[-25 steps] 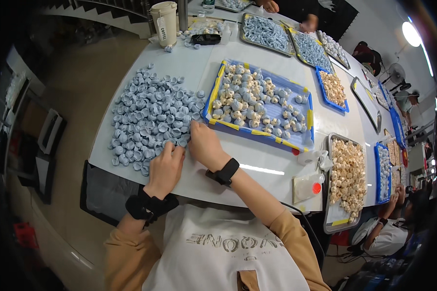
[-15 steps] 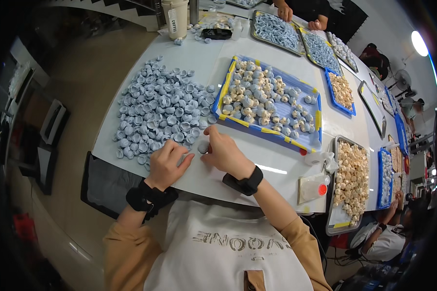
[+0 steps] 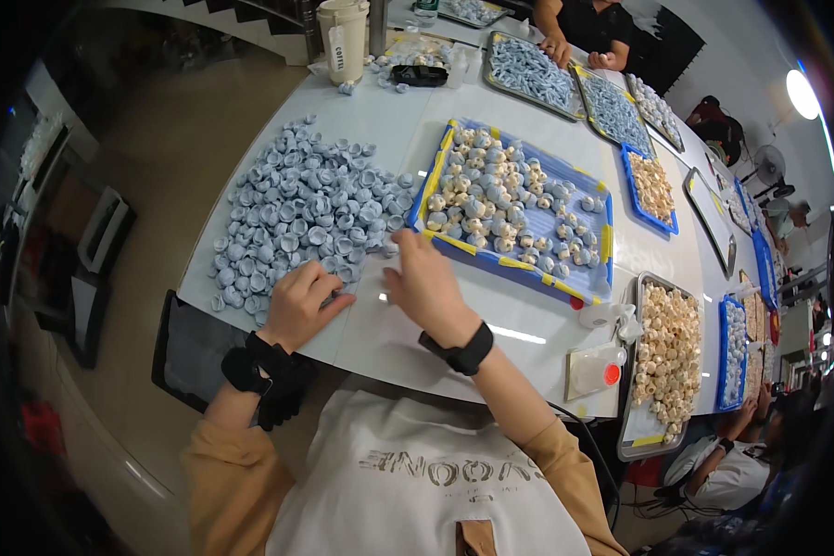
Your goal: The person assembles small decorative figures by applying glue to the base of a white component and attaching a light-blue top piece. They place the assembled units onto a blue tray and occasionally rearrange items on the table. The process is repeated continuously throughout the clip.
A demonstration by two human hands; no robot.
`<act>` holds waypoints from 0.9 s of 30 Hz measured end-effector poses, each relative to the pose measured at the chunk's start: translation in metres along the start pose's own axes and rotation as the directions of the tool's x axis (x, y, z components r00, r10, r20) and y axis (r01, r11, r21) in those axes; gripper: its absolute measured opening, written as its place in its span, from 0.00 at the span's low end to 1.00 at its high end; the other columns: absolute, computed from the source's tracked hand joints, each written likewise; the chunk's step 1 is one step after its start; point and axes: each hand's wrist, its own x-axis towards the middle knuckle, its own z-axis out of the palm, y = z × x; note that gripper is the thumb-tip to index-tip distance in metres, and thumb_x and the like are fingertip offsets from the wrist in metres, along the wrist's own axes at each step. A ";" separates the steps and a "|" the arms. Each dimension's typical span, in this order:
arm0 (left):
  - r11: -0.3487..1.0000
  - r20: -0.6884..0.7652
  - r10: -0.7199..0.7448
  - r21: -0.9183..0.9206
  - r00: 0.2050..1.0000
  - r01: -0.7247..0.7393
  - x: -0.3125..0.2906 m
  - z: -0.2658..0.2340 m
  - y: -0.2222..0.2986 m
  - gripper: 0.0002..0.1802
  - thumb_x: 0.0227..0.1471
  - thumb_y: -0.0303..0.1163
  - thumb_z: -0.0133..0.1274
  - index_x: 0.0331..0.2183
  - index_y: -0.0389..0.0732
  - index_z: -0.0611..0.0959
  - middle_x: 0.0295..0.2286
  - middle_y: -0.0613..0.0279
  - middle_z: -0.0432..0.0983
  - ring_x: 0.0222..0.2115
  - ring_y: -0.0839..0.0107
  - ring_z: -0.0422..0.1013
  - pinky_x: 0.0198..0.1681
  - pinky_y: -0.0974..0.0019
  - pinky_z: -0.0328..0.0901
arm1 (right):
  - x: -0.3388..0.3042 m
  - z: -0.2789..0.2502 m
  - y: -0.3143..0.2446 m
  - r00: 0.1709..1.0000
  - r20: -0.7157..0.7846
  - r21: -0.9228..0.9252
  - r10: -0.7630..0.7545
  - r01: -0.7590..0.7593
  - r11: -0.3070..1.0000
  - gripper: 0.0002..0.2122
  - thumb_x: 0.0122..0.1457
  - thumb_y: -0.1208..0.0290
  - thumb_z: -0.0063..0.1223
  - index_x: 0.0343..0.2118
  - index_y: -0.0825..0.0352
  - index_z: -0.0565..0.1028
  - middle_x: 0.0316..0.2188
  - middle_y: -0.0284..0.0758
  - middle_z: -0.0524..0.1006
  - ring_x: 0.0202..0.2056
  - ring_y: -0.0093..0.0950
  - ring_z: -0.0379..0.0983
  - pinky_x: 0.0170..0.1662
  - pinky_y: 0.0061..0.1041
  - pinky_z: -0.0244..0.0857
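Observation:
A large heap of small blue-grey hollow cup-shaped pieces [image 3: 296, 204] lies on the white table. At its near edge is my left hand [image 3: 296, 301], fingers bent over the cups and thumb apart; no piece shows in it, though its fingertips are partly hidden. My right hand [image 3: 426, 283] is over the table between the heap and a blue tray [image 3: 519, 271]. Its forefinger and thumb are spread, with no piece visible between them. A loose cup lies close to the forefinger's tip. Round cream-and-blue pieces [image 3: 496, 190] fill much of the tray, which has yellow tape on its rim.
Right of me are a metal tray [image 3: 628, 408] of cream pieces and a small bottle with a red top [image 3: 598, 371]. A tall cream cup [image 3: 345, 46] stands at the back left. Across the table, another person's hands [image 3: 558, 51] are by trays of blue strips [image 3: 533, 74].
The round grey piece at my right fingertips no longer shows there. My right hand has shifted slightly, its fingers spreading. My left hand has moved left and down along the heap.

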 end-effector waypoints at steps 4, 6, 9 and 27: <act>0.999 -0.105 0.049 0.017 0.993 -0.047 -0.005 -0.004 0.002 0.14 0.34 0.34 0.65 0.21 0.43 0.75 0.21 0.65 0.66 0.18 0.67 0.66 0.20 0.66 0.60 | -0.007 -0.006 0.007 0.998 -0.055 -0.271 -0.037 0.021 0.962 0.11 0.45 0.78 0.51 0.33 0.73 0.67 0.32 0.43 0.68 0.37 0.39 0.67 0.32 0.33 0.68; 0.998 -0.132 0.049 0.043 0.990 -0.043 -0.009 -0.005 0.001 0.14 0.35 0.35 0.65 0.21 0.42 0.75 0.21 0.64 0.66 0.18 0.66 0.66 0.19 0.66 0.59 | -0.005 0.010 0.003 0.993 -0.070 -0.342 -0.098 0.068 0.937 0.13 0.43 0.78 0.50 0.35 0.74 0.68 0.32 0.42 0.68 0.37 0.37 0.67 0.31 0.31 0.68; 0.999 -0.185 0.041 0.038 0.982 -0.034 -0.010 -0.002 -0.001 0.14 0.36 0.36 0.65 0.22 0.42 0.75 0.20 0.64 0.66 0.18 0.66 0.66 0.20 0.67 0.60 | -0.002 0.020 0.002 0.983 -0.074 -0.416 -0.169 0.124 0.901 0.17 0.41 0.79 0.50 0.38 0.75 0.69 0.33 0.40 0.69 0.37 0.33 0.67 0.32 0.26 0.67; 0.246 0.742 -0.298 -0.549 0.601 0.799 0.061 -0.033 0.098 0.13 0.55 0.31 0.42 0.39 0.35 0.74 0.16 0.71 0.60 0.15 0.81 0.54 0.18 0.77 0.49 | -0.155 -0.105 -0.001 1.000 -0.007 0.180 -0.019 0.020 0.983 0.23 0.49 0.72 0.55 0.49 0.69 0.65 0.40 0.42 0.69 0.40 0.39 0.66 0.40 0.33 0.63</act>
